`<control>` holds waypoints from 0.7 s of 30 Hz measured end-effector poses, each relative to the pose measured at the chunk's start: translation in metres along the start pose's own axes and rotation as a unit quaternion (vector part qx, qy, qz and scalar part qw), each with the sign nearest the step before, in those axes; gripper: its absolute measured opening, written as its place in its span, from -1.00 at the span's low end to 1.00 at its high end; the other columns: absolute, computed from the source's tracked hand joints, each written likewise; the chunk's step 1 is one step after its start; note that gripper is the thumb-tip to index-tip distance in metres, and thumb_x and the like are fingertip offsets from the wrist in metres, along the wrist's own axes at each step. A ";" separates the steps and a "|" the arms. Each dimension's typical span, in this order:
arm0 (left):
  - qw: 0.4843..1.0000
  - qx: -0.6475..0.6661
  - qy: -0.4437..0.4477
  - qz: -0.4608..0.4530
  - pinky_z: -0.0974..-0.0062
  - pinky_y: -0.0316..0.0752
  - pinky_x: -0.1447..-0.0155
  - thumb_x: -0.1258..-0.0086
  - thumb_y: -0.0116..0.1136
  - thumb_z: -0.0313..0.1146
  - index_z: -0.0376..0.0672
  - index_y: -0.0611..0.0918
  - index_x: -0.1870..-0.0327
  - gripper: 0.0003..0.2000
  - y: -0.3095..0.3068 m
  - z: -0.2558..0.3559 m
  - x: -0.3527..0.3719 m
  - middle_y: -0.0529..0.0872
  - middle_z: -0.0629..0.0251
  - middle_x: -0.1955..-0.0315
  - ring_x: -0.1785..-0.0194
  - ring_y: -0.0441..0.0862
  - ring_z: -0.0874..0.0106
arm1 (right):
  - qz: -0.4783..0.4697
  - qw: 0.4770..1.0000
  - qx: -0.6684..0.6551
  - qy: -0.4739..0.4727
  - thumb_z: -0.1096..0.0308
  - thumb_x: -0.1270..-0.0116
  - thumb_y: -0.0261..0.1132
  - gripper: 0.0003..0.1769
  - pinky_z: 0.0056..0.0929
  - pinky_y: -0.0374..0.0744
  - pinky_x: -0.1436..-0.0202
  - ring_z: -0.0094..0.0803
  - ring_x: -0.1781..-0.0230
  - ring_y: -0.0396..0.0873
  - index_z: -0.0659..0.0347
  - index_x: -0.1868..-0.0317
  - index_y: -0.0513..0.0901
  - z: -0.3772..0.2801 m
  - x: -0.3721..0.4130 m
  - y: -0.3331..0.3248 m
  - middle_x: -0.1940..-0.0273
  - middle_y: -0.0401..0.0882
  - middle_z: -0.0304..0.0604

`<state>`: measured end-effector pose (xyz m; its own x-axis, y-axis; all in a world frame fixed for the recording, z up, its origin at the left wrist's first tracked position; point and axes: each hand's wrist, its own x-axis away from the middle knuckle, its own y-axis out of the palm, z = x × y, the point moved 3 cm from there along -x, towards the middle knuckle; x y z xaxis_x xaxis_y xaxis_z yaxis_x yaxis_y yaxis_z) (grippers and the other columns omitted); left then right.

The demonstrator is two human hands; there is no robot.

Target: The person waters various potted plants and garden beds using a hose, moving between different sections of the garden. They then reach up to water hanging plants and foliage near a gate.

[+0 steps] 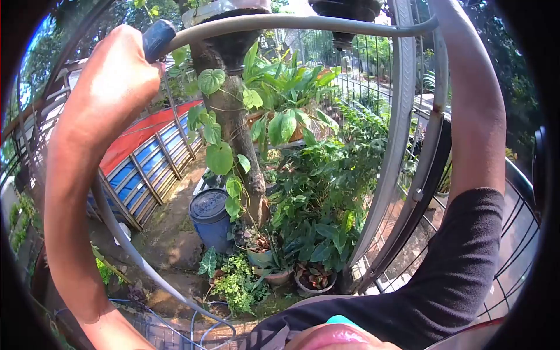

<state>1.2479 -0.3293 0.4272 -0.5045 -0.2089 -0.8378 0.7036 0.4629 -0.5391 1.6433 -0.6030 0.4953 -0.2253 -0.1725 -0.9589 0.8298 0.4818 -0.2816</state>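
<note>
My left hand (129, 52) is raised at the upper left, its fingers curled around a dark hose fitting (158, 39). From that fitting a grey hose (291, 22) arches across the top of the view toward my right wrist. My right forearm (475, 105) reaches up past the top edge, so the right hand itself is cut off. Just behind the hose hang a black pot (233, 44) and a second dark pot (347, 10). Another length of hose (137, 256) drops behind my left forearm to the ground.
A tree trunk (236, 116) with climbing leaves stands ahead. Near its foot are a lidded blue barrel (210, 219) and potted plants (315, 277). A metal gate frame (392, 146) rises on the right. Blue panels (137, 178) with a red sheet (154, 131) stand left.
</note>
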 end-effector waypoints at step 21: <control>1.000 -0.017 -0.017 -0.005 0.09 0.52 0.01 -0.06 0.03 -0.51 -0.43 0.64 0.33 -0.78 -0.015 0.010 -0.005 0.65 -0.29 0.34 0.13 0.65 -0.11 | -0.046 0.985 -0.166 0.009 0.33 -0.23 0.15 -0.80 -0.26 0.62 0.43 -0.19 0.46 0.65 0.17 0.18 0.60 -0.018 -0.013 0.093 0.49 0.61 -0.05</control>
<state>1.2451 -0.3442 0.4388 -0.4946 -0.2423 -0.8346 0.6804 0.4896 -0.5453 1.7140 -0.5404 0.4806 -0.3034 -0.2144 -0.9284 0.5934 0.7198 -0.3601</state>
